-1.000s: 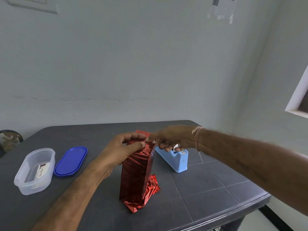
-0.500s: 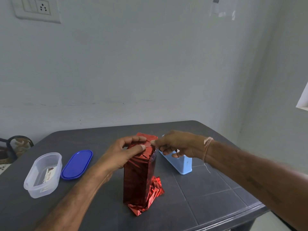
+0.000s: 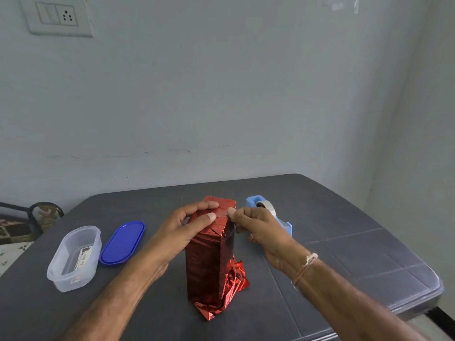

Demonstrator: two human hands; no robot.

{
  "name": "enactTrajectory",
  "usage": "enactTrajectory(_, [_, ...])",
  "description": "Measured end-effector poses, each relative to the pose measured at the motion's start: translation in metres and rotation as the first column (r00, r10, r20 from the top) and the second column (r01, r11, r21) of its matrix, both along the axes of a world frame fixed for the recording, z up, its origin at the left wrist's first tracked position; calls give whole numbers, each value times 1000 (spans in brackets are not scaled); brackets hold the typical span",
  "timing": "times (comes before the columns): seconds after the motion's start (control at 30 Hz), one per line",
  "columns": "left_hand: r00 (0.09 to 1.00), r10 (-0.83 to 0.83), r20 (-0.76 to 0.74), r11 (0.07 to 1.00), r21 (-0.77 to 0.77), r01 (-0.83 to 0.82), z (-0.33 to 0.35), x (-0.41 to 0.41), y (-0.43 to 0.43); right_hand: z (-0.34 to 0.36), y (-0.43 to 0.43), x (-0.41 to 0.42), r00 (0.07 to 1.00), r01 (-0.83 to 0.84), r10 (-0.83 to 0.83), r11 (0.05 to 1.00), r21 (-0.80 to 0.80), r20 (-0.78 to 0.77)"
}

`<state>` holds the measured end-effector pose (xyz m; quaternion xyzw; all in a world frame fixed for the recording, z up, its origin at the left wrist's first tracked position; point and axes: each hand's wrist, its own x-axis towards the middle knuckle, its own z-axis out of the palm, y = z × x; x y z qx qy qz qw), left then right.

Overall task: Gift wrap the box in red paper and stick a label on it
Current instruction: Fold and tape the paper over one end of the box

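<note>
Left hand point(image 3: 182, 230) covers box point(image 3: 209, 262) top; tape dispenser point(image 3: 256, 201) partly behind right hand point(image 3: 261, 230).

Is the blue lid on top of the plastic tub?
No, the blue lid lies flat on the table beside the clear plastic tub, which stands open.

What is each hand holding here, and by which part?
The left hand grips the upright red-wrapped box by its top end, thumb on the folded paper. The right hand pinches its top right edge.
</note>
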<state>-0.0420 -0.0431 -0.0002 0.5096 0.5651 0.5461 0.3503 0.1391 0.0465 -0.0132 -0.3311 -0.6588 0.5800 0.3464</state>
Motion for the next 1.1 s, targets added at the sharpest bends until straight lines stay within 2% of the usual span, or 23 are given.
enactTrajectory(0.17, [986, 68, -152, 992, 119, -50, -5, -3, 5, -10, -1, -7, 992, 34, -37, 999, -25, -117])
enactTrajectory(0.4, [989, 65, -132, 993, 109, -51, -6, -5, 5, -13, -2, -11, 981, 51, -59, 998, -45, -187])
enactTrajectory(0.53, [992, 61, -114, 995, 89, -51, -7, -4, 4, -22, -6, -14, 978, 97, -107, 993, -67, -178])
enactTrajectory(0.7, [994, 69, -89, 995, 83, -61, -6, -2, 3, -28, -7, -16, 966, 75, -100, 991, -113, -240])
enactTrajectory(0.9, [996, 65, -64, 995, 78, -60, -6, 0, 2, -31, 1, -6, 983, -23, -10, 985, -174, -186])
enactTrajectory(1.1, [995, 79, -67, 995, 73, -74, -6, -1, 1, -30, -1, -12, 983, 7, -42, 981, -193, -180])
